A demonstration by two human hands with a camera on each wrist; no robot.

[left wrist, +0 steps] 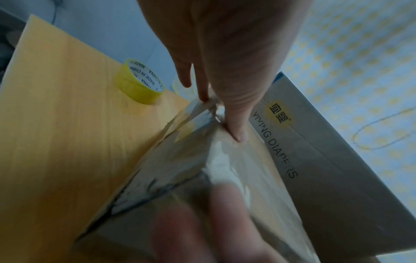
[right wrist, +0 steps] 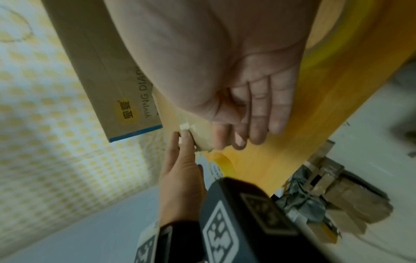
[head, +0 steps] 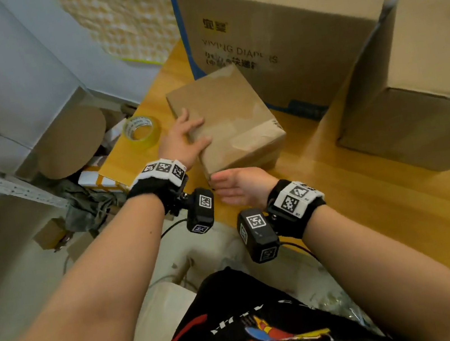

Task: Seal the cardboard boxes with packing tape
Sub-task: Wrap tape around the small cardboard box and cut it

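Right now my left hand [head: 183, 140] lies with fingers [left wrist: 236, 124] straight and spread on the near-left top edge of the small taped box [head: 227, 119], which sits on the worktop [head: 371, 206]. My right hand [head: 238, 187] is flat and loose, touching the box's near corner. Left of the box, apart from my fingers, lies the tape roll [head: 142, 131].

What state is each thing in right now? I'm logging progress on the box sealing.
Small box: closed, clear tape over its top and edges, on the table.
Tape roll: lying flat on the table, untouched.
Diaper box: standing behind the small box, top flap raised.
Left hand: fingers straight, pressing the small box's top.
Right hand: open, at the small box's near corner.
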